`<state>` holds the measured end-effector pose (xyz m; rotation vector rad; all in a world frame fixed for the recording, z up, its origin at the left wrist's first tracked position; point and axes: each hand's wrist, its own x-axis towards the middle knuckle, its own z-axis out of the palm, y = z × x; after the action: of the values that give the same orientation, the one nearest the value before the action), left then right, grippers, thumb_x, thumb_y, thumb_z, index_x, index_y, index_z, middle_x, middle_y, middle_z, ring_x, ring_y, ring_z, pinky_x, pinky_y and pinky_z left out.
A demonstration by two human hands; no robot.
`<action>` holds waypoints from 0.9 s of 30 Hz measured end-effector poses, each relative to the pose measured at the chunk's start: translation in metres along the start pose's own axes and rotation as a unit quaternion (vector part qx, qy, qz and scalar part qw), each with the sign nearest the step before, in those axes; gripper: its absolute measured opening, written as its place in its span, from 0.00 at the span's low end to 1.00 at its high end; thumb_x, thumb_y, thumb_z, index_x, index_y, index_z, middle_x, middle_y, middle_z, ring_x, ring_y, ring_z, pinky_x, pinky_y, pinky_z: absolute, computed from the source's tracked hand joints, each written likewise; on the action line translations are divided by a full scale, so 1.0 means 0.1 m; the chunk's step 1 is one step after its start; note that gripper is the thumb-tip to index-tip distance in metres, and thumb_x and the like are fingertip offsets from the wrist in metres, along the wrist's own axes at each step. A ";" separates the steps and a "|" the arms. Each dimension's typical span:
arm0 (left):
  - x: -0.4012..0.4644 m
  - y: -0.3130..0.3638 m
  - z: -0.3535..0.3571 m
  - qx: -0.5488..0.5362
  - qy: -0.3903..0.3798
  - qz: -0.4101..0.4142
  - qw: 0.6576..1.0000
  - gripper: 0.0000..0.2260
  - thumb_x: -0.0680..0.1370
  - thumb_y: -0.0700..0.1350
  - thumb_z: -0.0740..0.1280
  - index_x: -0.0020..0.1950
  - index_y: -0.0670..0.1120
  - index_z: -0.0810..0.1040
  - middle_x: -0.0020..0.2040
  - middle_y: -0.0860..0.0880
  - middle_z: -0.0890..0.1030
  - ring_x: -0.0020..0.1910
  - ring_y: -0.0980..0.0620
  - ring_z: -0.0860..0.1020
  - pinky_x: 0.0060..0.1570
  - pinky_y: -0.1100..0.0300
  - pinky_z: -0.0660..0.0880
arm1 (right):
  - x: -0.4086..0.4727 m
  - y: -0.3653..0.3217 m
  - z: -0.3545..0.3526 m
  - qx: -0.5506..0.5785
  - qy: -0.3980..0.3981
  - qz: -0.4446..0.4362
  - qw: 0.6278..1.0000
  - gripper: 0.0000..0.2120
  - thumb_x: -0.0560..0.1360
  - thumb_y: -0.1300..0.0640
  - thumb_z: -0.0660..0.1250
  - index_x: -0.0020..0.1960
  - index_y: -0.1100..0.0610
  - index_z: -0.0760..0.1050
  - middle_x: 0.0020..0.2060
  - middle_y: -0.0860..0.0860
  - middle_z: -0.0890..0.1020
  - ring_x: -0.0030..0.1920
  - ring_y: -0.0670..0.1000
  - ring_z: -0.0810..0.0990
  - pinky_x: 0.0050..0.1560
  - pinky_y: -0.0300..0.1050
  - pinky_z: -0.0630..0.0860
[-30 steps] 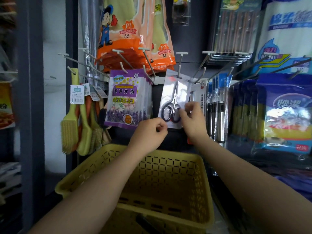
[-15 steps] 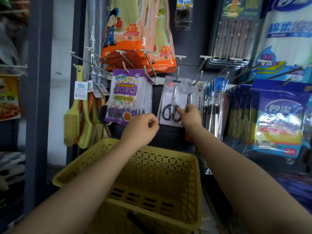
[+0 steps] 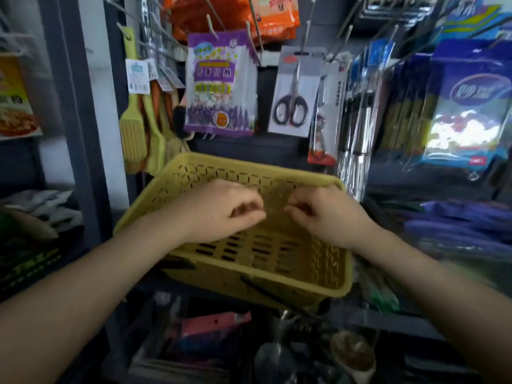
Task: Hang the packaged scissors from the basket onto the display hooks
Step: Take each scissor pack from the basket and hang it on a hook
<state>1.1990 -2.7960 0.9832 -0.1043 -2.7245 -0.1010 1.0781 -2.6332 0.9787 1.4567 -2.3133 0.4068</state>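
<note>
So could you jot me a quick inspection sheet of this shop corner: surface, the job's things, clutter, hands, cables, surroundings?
Surface: no table; a dark display panel with metal hooks.
Job's things: packaged scissors hang on a hook; the yellow basket below shows no packs inside.
Clutter: purple sachet packs, yellow-green brushes and orange packs hang to the left; blue packs to the right; blurred goods lie under the basket.
Hands: left hand and right hand hover over the basket, fingers curled, nothing visible in either grip.
Cables: nothing seen.
Surroundings: dark shelf upright on the left.
</note>
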 end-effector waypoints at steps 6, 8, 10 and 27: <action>-0.78 -0.13 0.24 0.107 -0.139 0.053 0.983 0.39 0.60 0.77 0.47 0.61 0.57 0.72 0.56 0.59 0.76 0.51 0.59 0.74 0.45 0.63 0.72 | -0.37 -0.30 0.07 -0.165 -0.027 -0.023 0.986 0.13 0.78 0.45 0.54 0.53 0.50 0.74 0.42 0.49 0.80 0.44 0.54 0.81 0.35 0.43 0.71; -0.90 -0.12 0.33 0.078 -0.135 0.058 0.986 0.33 0.63 0.73 0.50 0.58 0.56 0.74 0.53 0.59 0.78 0.47 0.62 0.73 0.43 0.64 0.72 | -0.46 -0.39 0.10 -0.190 -0.053 -0.026 0.980 0.14 0.78 0.44 0.54 0.52 0.50 0.74 0.41 0.48 0.79 0.42 0.53 0.81 0.33 0.42 0.70; -0.96 -0.07 0.40 0.073 -0.134 0.054 0.987 0.25 0.67 0.68 0.57 0.56 0.56 0.75 0.52 0.59 0.77 0.46 0.63 0.72 0.41 0.63 0.71 | -0.50 -0.45 0.12 -0.180 -0.096 -0.025 0.979 0.15 0.77 0.42 0.55 0.53 0.49 0.74 0.42 0.48 0.80 0.43 0.54 0.81 0.35 0.43 0.72; -1.10 0.00 0.53 0.059 -0.132 0.020 0.989 0.21 0.68 0.67 0.63 0.53 0.55 0.75 0.46 0.59 0.76 0.43 0.59 0.73 0.36 0.67 0.69 | -0.24 -0.71 0.62 0.125 -0.541 0.221 0.802 0.18 0.73 0.39 0.63 0.42 0.53 0.78 0.40 0.52 0.80 0.41 0.53 0.79 0.43 0.46 0.76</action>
<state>1.2785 -2.7976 0.8901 -0.1468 -2.9833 0.0920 1.1416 -2.6709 0.9157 1.4362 -3.6729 -0.0878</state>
